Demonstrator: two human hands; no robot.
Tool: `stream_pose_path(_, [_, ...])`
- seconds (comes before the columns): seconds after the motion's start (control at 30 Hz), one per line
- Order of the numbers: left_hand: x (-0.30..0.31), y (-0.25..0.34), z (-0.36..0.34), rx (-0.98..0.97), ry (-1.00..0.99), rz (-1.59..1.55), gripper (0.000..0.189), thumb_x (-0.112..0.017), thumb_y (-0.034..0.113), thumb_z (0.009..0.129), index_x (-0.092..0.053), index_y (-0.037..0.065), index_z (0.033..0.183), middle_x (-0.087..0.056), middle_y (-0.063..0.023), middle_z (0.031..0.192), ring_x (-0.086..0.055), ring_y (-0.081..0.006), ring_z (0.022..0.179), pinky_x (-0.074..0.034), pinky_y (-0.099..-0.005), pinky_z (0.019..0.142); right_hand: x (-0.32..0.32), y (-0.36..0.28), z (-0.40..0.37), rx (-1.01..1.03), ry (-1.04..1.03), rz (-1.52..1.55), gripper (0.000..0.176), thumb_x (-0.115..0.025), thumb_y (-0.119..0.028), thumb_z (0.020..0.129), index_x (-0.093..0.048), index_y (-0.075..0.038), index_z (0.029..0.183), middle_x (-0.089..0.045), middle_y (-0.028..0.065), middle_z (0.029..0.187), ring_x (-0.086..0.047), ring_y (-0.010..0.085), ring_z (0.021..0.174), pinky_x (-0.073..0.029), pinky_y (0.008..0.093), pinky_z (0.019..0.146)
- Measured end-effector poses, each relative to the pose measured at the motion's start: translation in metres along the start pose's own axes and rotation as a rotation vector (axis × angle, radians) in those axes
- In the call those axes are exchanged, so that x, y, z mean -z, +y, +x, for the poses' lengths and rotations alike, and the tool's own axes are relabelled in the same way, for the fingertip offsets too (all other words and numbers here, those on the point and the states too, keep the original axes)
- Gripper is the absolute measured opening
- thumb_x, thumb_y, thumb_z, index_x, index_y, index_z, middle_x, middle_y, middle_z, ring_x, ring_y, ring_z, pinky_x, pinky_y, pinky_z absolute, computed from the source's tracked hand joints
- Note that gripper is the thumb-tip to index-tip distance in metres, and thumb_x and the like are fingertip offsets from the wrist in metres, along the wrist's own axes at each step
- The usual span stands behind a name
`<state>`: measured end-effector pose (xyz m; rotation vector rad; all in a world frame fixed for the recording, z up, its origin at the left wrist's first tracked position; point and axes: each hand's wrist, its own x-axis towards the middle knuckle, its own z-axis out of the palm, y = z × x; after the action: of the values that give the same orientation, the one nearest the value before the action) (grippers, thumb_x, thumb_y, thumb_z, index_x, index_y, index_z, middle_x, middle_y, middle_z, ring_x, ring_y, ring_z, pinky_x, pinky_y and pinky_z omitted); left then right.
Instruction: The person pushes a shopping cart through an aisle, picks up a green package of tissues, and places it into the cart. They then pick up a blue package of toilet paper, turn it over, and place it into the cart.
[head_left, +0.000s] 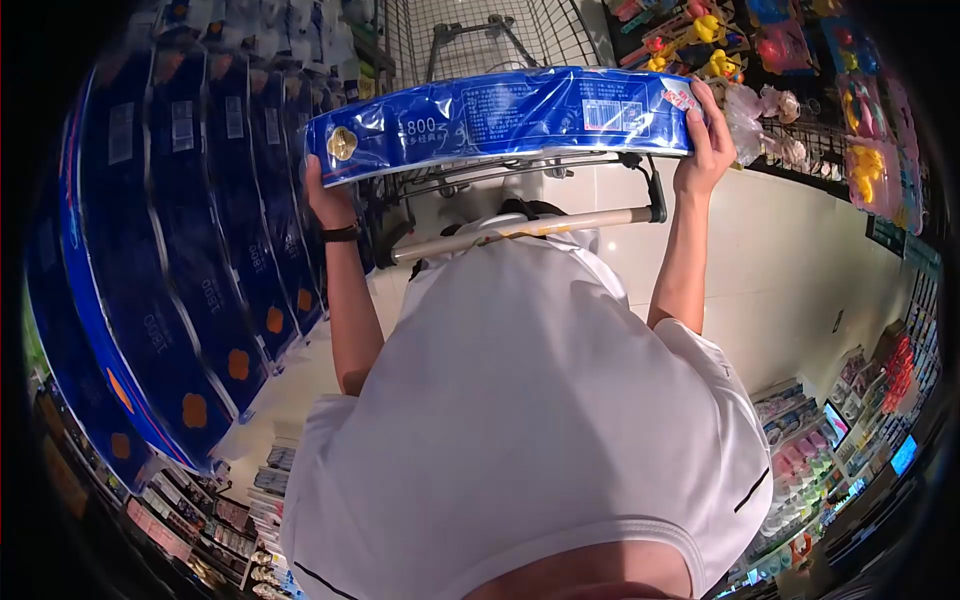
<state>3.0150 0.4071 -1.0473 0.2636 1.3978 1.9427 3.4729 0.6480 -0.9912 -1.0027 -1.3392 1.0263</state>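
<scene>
A long blue plastic-wrapped pack, printed with 800, a barcode and a gold emblem, spans the space between my hands over the shopping cart. It looks like a pack of paper rolls, but its contents are hidden. At its left end, my left hand grips the lower edge, with a dark band on the wrist. My right hand wraps round the right end, fingers over the top corner near a red-and-white sticker. Below the pack runs the cart's handle bar, which neither hand touches.
Similar blue packs stand in a tall row close on my left. The cart's wire basket lies beyond the held pack. Hanging toys fill a rack at the right, and more shelves stand behind me. Pale floor tiles show at right.
</scene>
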Motion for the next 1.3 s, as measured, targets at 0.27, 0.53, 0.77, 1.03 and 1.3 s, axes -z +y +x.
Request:
stream_pose_path(0.27, [0.003,-0.003,-0.001,0.015,0.021,0.001,0.050,-0.061,0.040,0.102,-0.060,0.002,0.134,-0.066,-0.0110,0.131,-0.062,-0.0233,0.121,-0.044,-0.0405,0.107,-0.002,-0.002,-0.003,-0.024,0.028,0.019,0.037,-0.064,-0.007,0.096,-0.068,0.009,0.129,-0.064,0.0205,0.139,-0.055,0.0293,0.137,-0.035,0.0395,0.120])
stream_pose_path(0.53, [-0.006,0.001,0.001,-0.012,0.003,0.022,0.051,-0.062,0.041,0.101,-0.062,0.001,0.132,-0.066,-0.0121,0.129,-0.062,-0.0241,0.119,-0.045,-0.0400,0.105,0.000,0.005,0.000,-0.062,0.029,0.032,0.037,-0.063,-0.009,0.097,-0.068,0.009,0.129,-0.065,0.0195,0.139,-0.056,0.0274,0.135,-0.036,0.0384,0.119])
stream_pose_path(0.77, [0.002,-0.005,0.020,-0.011,0.004,0.006,0.044,-0.061,0.036,0.102,-0.064,0.000,0.128,-0.067,-0.0114,0.125,-0.063,-0.0225,0.115,-0.046,-0.0385,0.103,-0.006,0.014,0.009,-0.105,0.041,0.030,0.040,-0.058,-0.014,0.101,-0.065,0.007,0.134,-0.067,0.0168,0.133,-0.065,0.0211,0.117,-0.048,0.0322,0.105])
stream_pose_path(1.03, [-0.029,0.006,0.056,-0.071,-0.033,0.055,0.041,-0.062,0.028,0.101,-0.065,-0.002,0.130,-0.070,-0.0128,0.122,-0.068,-0.0251,0.111,-0.050,-0.0383,0.100,-0.020,0.045,0.050,-0.223,0.067,0.133,0.034,-0.060,-0.016,0.101,-0.072,0.005,0.124,-0.073,0.0121,0.121,-0.065,0.0166,0.110,-0.046,0.0280,0.102])
stream_pose_path(1.3, [-0.039,-0.008,0.135,-0.111,0.045,0.274,0.040,-0.069,0.026,0.095,-0.070,-0.001,0.125,-0.072,-0.0106,0.119,-0.068,-0.0218,0.107,-0.050,-0.0338,0.096,-0.022,0.091,0.085,-0.315,0.081,0.055,0.036,-0.053,-0.017,0.099,-0.076,0.003,0.118,-0.075,0.0121,0.119,-0.066,0.0198,0.111,-0.046,0.0298,0.103])
